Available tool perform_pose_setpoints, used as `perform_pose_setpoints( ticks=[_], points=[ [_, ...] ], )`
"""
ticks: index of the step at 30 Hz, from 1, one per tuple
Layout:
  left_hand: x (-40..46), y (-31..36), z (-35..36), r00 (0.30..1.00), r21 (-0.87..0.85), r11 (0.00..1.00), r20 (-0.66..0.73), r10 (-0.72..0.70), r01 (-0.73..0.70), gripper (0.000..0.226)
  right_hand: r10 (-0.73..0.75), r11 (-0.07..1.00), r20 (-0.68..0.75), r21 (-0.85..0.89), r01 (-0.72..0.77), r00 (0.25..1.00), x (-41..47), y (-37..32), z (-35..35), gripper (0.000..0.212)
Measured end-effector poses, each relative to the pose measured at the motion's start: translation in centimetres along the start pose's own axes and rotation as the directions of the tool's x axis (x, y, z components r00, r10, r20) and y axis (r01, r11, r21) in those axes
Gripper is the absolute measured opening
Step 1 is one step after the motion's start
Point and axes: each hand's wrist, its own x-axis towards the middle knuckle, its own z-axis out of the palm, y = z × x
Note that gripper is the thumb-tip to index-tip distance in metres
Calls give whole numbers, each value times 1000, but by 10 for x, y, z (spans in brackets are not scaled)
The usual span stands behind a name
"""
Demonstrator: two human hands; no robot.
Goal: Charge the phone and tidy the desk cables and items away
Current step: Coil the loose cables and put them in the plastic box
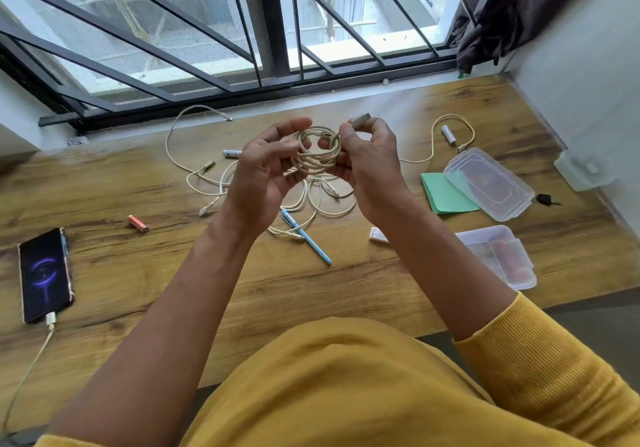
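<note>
Barred window and a grey sill run along the far edge of a wood-grain tabletop [138, 273], where the tidying is partly done. At the left edge lies the phone [45, 275], screen lit, a cable plugged into its near end and trailing off toward the person; charging looks settled.

Both hands are raised above the middle of the tabletop, working one cream cable into a coil [317, 150]. The left hand [263, 176] has its fingers curled loosely around the loops, probably to keep them from springing apart. The right hand [363, 166] pinches the coil at its side, with the plug [360, 120] sticking up between thumb and forefinger, likely so the free end can be wrapped or tucked to lock the bundle.

Under the hands more cream cables [207, 173] sprawl in a tangle, still to be gathered. A blue pen [306, 240], an orange battery [138, 223] and two white batteries, one [231, 153] left of the hands and one [449, 134] to the right, lie loose.

To the right, a clear lid [488, 183] rests partly on green paper [446, 197]. Nearer, an open clear box [498, 256] holds something red, too blurred to name. It is the likely home for the coil.
</note>
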Motion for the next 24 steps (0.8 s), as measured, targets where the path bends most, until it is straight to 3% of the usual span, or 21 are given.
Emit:
perform_pose_setpoints(
  ticks=[3, 9, 24],
  points=[
    [0, -2, -2, 1000, 72, 997, 28, 7, -9, 43, -31, 999, -11, -37, 31, 999, 2, 4, -3, 12],
    [-1, -9, 2, 984, 371, 914, -10, 179, -163, 31, -136, 974, -22, -188, 129, 990, 3, 12, -4, 14],
    [7, -18, 14, 901, 649, 719, -118, 417, -248, 7, -392, 822, 44, -432, 372, 919, 0, 28, 0, 13]
  ],
)
